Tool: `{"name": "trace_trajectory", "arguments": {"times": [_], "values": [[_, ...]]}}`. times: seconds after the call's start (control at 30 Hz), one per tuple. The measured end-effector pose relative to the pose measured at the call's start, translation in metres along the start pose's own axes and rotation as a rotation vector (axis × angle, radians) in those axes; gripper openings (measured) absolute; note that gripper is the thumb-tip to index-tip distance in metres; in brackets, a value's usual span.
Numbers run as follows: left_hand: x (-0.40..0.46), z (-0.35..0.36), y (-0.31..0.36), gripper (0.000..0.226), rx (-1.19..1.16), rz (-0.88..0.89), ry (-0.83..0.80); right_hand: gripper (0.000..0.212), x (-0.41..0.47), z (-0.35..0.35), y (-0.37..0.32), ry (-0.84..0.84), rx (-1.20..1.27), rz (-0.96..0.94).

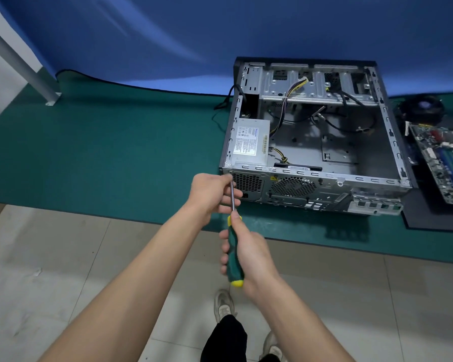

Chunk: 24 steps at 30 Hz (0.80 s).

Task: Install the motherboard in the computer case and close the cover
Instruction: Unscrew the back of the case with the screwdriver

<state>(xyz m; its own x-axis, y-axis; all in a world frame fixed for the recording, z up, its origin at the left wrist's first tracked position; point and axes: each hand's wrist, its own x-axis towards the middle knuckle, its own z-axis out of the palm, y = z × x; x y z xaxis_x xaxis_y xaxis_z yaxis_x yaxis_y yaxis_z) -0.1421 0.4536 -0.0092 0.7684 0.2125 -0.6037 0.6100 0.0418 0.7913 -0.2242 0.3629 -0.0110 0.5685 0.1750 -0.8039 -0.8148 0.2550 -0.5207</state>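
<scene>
While my right hand (249, 254) wraps round the green and yellow handle of a screwdriver (234, 246), my left hand (209, 195) pinches its steel shaft near the tip, steadying it against the rear top corner of the computer case (311, 131). The tip seems to sit on a small screw at that corner, though the fingers partly hide it and I cannot be sure.

The case lies on its side on a green mat (102, 152), open side up, with no cover on it. Inside I see a grey power supply (250, 142) at the left, loose cables, and a bare metal floor where the board belongs.

The motherboard (441, 158) lies outside the case, just beside its right wall, resting on a dark pad, well apart from both my hands and far to their right. Neither hand touches it.

I judge the board light but stiff and fragile, crowded with slots and components. I would lift it by its bare edges with both hands, keeping it level, never by its parts.
</scene>
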Motion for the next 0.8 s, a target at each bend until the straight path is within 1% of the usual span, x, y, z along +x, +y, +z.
{"name": "trace_trajectory", "arguments": {"times": [0.07,0.1,0.17,0.2,0.23,0.3,0.37,0.4,0.43,0.5,0.57,0.63,0.8], "values": [[0.001,0.008,-0.003,0.024,0.043,0.088,0.096,0.046,-0.004,-0.016,-0.016,0.032,-0.192,-0.045],[0.003,0.012,-0.004,0.022,0.109,0.157,0.192,0.046,-0.006,-0.025,-0.025,0.049,-0.28,-0.086],[0.009,0.02,-0.003,0.013,0.319,0.306,0.434,0.046,-0.007,-0.042,-0.046,0.097,-0.431,-0.223],[0.012,0.023,-0.001,0.016,0.41,0.351,0.506,0.046,-0.006,-0.051,-0.056,0.136,-0.521,-0.306],[0.017,0.026,0.002,0.027,0.465,0.359,0.506,0.045,-0.006,-0.061,-0.067,0.192,-0.628,-0.383],[0.027,0.033,0.011,0.048,0.52,0.283,0.396,0.041,-0.002,-0.082,-0.085,0.367,-0.863,-0.507],[0.035,0.04,0.017,0.055,0.638,0.226,0.342,0.037,0.006,-0.105,-0.101,0.577,-1.124,-0.627],[0.039,0.042,0.018,0.056,0.718,0.225,0.361,0.034,0.009,-0.116,-0.11,0.649,-1.228,-0.677],[0.043,0.042,0.019,0.056,0.787,0.237,0.393,0.032,0.012,-0.127,-0.118,0.683,-1.297,-0.711],[0.053,0.042,0.022,0.056,0.865,0.26,0.427,0.03,0.019,-0.144,-0.129,0.682,-1.371,-0.722],[0.066,0.043,0.027,0.061,0.876,0.26,0.429,0.03,0.025,-0.154,-0.133,0.674,-1.403,-0.706],[0.077,0.044,0.032,0.065,0.874,0.26,0.442,0.026,0.03,-0.157,-0.131,0.688,-1.41,-0.741],[0.085,0.05,0.028,0.057,0.896,0.27,0.55,0.023,0.039,-0.163,-0.129,0.723,-1.413,-0.792]]}}
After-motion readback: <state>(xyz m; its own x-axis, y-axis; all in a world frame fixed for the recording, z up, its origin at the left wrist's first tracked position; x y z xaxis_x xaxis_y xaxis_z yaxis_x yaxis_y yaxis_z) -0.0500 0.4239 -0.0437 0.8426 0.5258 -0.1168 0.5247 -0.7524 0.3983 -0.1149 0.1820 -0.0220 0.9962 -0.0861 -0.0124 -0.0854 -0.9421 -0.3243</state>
